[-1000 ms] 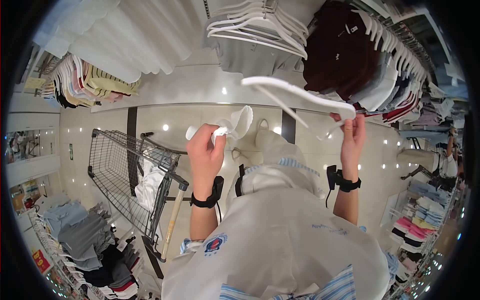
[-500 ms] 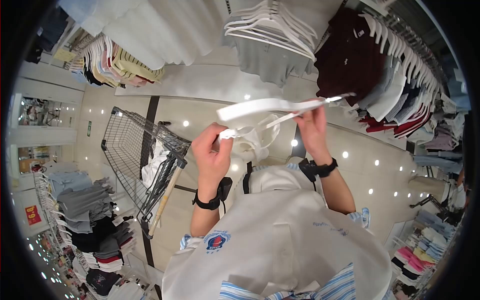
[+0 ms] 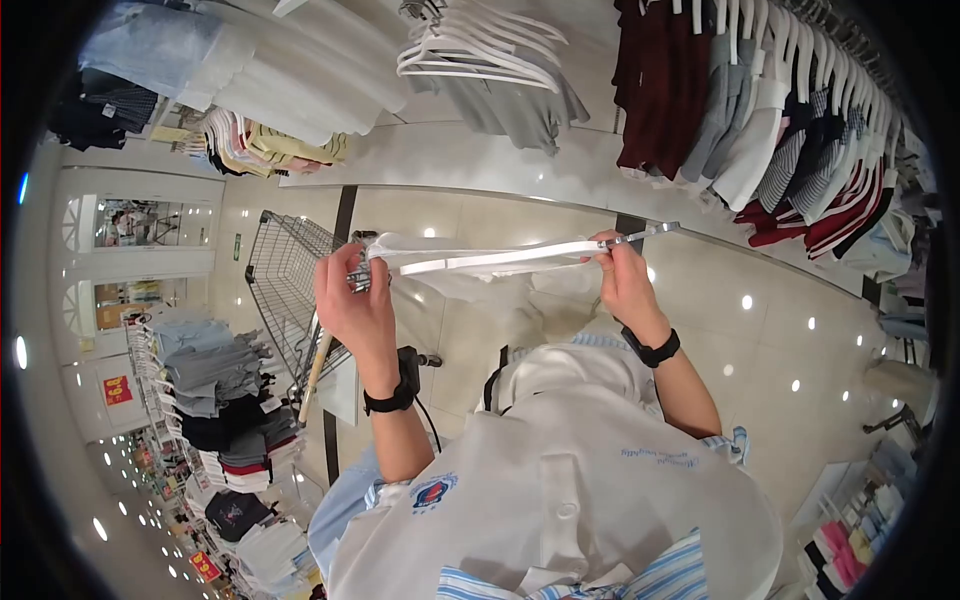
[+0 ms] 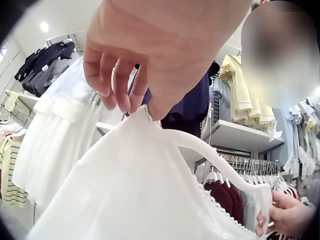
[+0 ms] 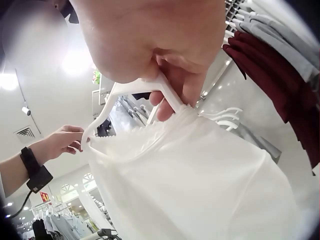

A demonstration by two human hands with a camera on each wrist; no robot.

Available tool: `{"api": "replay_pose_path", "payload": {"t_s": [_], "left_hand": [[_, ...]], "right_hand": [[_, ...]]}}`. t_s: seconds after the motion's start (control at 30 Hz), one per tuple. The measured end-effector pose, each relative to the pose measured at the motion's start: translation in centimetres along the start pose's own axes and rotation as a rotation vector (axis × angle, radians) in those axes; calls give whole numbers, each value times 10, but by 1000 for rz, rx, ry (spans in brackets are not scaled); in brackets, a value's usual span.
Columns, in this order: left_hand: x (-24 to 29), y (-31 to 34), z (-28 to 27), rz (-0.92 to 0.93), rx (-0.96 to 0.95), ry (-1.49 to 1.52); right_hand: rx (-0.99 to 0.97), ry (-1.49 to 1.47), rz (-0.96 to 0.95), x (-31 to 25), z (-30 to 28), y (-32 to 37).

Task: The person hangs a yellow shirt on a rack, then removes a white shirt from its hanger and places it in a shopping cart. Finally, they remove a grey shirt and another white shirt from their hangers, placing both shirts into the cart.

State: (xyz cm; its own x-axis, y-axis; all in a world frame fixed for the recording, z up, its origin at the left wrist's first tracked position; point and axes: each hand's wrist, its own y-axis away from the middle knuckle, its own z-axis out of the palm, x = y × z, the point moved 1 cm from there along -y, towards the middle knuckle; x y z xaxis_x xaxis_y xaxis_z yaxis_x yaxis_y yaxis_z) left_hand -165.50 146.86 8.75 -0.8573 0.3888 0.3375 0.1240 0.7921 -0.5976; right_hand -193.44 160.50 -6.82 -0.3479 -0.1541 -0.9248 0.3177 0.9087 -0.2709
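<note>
A white hanger (image 3: pixel 470 262) is held level between both hands, and a white garment (image 4: pixel 120 175) with a scalloped neckline hangs around it. My left hand (image 3: pixel 355 305) pinches the garment's edge at one end of the hanger, thumb against fingers. At the hanger's neck, near its metal hook (image 3: pixel 650 233), my right hand (image 3: pixel 628 290) grips the hanger. In the right wrist view the garment (image 5: pixel 200 175) reaches up to the right fingers, and the hanger's far end (image 5: pixel 86 137) meets the left hand.
A wire shopping cart (image 3: pixel 290 275) stands at the left. Ahead are empty white hangers (image 3: pixel 485 50) over grey clothes and a rail of maroon garments (image 3: pixel 660 90). A rack of folded-over clothes (image 3: pixel 215 380) stands at lower left.
The hanger has come level between the hands and its far end has met the garment at the left hand. The garment has spread along it. The view has turned right.
</note>
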Motion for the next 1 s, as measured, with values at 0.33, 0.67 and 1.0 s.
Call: {"api": "replay_pose_path", "payload": {"t_s": [0.33,0.67,1.0], "left_hand": [[42,41,2,-188,-269,-4],[78,39,6,-270,-267,149],[111,62,26,-241,-418,454]], "right_hand": [[35,72,75,4,-84,15],[34,142,-34,11,-106,45],[-225,411,-269,-20,-90,19]]}}
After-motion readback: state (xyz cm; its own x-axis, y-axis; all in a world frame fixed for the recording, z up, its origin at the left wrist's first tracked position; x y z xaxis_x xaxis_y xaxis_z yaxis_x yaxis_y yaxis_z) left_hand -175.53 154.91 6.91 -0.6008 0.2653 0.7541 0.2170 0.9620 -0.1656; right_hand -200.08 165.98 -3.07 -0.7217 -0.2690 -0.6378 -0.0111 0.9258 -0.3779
